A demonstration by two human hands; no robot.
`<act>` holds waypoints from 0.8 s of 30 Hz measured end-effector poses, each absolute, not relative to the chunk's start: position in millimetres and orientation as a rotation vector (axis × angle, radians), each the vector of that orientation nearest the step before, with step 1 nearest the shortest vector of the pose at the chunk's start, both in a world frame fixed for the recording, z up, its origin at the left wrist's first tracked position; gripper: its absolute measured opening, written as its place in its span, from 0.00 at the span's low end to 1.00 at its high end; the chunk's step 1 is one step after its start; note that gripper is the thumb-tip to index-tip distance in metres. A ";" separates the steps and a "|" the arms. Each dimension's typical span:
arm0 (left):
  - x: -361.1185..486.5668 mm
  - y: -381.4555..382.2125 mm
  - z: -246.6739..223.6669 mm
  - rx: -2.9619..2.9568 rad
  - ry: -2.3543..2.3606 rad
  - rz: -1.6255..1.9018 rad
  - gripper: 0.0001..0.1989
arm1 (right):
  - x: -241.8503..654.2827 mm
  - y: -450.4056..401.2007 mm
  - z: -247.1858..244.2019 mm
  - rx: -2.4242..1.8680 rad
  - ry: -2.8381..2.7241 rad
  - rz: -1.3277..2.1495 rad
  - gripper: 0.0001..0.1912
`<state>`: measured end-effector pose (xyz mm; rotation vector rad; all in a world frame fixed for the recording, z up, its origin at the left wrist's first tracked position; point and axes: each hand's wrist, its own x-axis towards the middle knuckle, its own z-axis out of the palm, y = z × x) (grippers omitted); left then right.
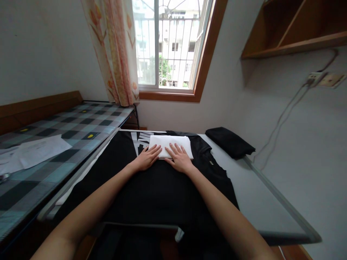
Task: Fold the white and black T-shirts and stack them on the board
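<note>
A black T-shirt (159, 191) with a pale print near its far left part lies spread over the white table, its neckline toward the right. On top of it rests a flat white folded cloth (170, 140); whether it is paper or fabric I cannot tell for certain. My left hand (148, 157) lies flat with fingers out, its fingertips on the white piece's left side and its palm by the black fabric. Fingers spread, my right hand (179, 157) presses on the white piece's near right part. Neither hand grips anything.
A folded black cloth (229, 142) sits at the table's far right edge. Bare white tabletop (260, 195) shows on the right. Left of the table stands a bed with a checked cover (54, 126) and paper sheets (40, 151). Cables (282, 119) hang along the right wall.
</note>
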<state>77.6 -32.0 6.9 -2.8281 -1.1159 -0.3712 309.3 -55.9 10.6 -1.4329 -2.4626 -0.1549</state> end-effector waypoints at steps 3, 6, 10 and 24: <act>72.8 -33.1 7.7 -2.815 -1.079 -0.343 0.26 | 318.7 -55.2 7.6 -1.422 -2.487 -0.146 0.33; 70.4 -33.9 11.2 -2.763 -1.030 -0.405 0.25 | 321.1 -56.8 8.6 -1.420 -2.482 -0.149 0.33; 71.5 -33.5 17.6 -2.686 -0.951 -0.540 0.17 | 318.8 -57.5 9.7 -1.415 -2.457 -0.172 0.32; 64.1 -28.6 28.9 -2.571 -1.021 -1.029 0.17 | 316.1 -58.1 60.6 -1.278 -2.503 0.001 0.26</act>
